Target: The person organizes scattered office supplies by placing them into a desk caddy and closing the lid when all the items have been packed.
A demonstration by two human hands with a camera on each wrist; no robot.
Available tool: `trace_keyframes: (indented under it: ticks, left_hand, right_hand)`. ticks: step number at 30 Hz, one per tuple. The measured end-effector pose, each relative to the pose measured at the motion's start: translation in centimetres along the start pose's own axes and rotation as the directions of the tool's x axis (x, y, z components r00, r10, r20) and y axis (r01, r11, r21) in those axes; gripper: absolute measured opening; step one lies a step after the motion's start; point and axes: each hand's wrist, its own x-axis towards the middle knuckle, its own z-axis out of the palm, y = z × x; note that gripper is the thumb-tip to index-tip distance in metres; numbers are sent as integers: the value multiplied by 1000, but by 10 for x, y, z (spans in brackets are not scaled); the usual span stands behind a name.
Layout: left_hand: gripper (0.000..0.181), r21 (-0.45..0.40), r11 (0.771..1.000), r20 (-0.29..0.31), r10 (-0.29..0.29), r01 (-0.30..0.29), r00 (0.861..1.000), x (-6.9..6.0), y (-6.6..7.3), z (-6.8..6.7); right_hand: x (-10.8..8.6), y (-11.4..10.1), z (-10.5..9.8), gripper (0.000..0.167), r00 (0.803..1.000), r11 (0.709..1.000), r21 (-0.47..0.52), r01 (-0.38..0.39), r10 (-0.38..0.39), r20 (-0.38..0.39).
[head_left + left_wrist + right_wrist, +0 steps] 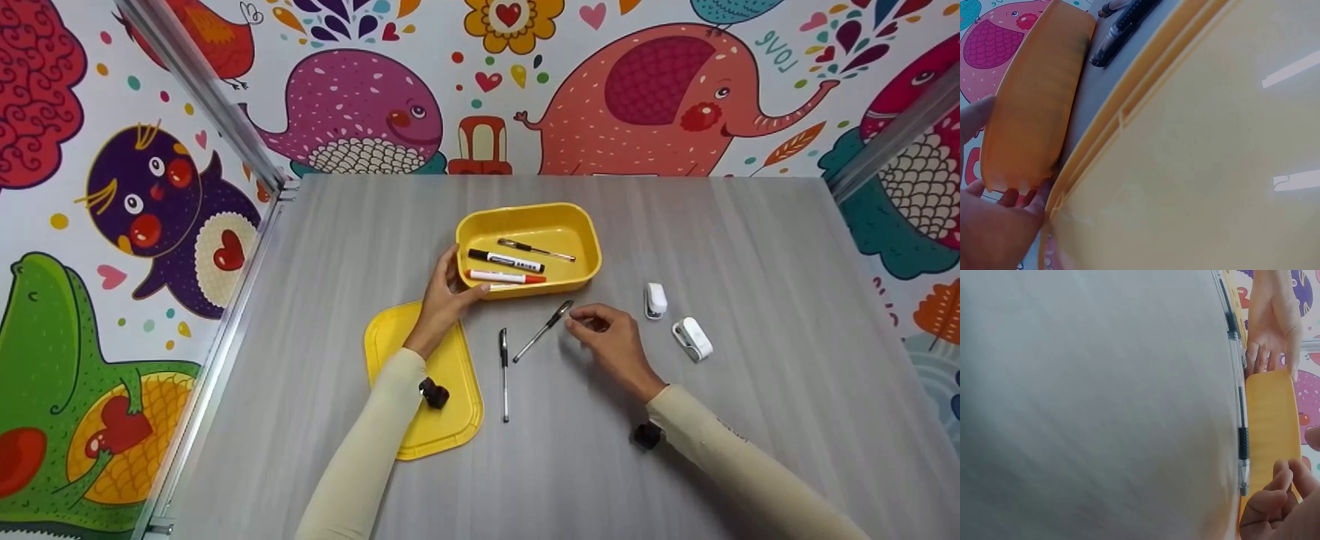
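My left hand (444, 304) grips a yellow plastic box (589, 232) at its front left corner, thumb over the rim and fingers along the outside wall. Inside lie a black-capped marker (506, 261), a red-capped marker (504, 277) and a gel pen (536, 250); another white item is partly hidden by the front wall and thumb. My right hand (611, 345) hovers with loosely bent fingers, apparently holding nothing, just right of a slanted gel pen (543, 331) on the table. Another gel pen (504, 375) lies lengthwise to its left. In the right wrist view, the right fingers (1275, 498) overlap the box.
The yellow lid (442, 420) lies flat under my left forearm. Two small white gadgets, one upright (655, 300) and one tilted (692, 339), are right of my right hand. Printed cartoon walls (360, 112) stand behind and beside the grey table (360, 247).
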Motion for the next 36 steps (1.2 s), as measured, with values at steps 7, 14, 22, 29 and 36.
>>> trace_keyframes:
  ticks: [7,14,22,29,36]
  left_hand:
    - [99,15,1000,2,-4,4,1000,0,0,0]
    - [99,18,1000,-1,5,-5,1000,1,0,0]
    - [99,23,1000,-1,3,-3,1000,0,1,-1]
    - [100,24,1000,3,3,-4,1000,-1,1,-1]
    - [100,15,1000,5,19,-19,1000,0,2,-1]
  right_hand:
    - [7,11,-3,18,999,998,-45,38,-37,22]
    - [28,19,-14,25,994,990,-123,75,-63,94]
    - [42,24,-22,31,969,975,-148,168,-136,204]
    - [48,25,-21,34,928,971,-105,215,-169,331]
    - [58,26,-13,36,863,934,-115,339,-259,434]
